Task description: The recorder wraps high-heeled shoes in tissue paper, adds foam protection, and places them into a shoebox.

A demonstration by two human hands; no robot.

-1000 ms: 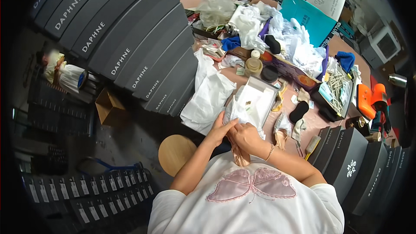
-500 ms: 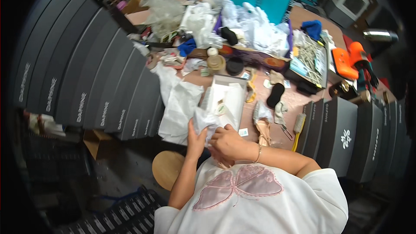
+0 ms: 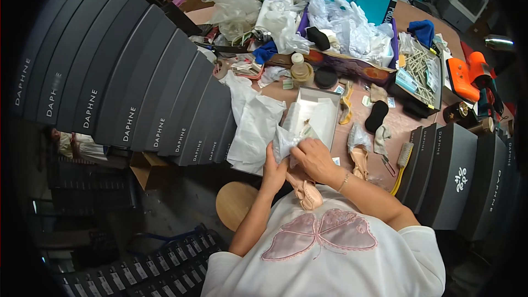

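A beige shoe (image 3: 309, 196) is held up against my shirt front, with crumpled white paper (image 3: 282, 142) bulging from its far end. My left hand (image 3: 273, 170) is closed round the papered end from the left. On the other side my right hand (image 3: 317, 159) has its fingers bent at the paper and the shoe's edge; the fingertips are partly hidden. Just beyond both hands lies an open shoebox (image 3: 331, 111) with white paper inside. A second beige shoe (image 3: 359, 160), also stuffed with paper, rests on the table to the right.
Stacked dark grey shoeboxes (image 3: 146, 77) rise at the left, and more boxes (image 3: 451, 170) stand at the right. White sheets (image 3: 256, 126) lie left of the open box. A brush (image 3: 404, 159), a black pad (image 3: 377, 116) and a jar (image 3: 302, 71) are nearby. A round stool (image 3: 234, 206) is below.
The whole view has shifted, so the scene sits further right. More of the held shoe's beige part shows below my hands. Both hands stay at the paper and shoe.
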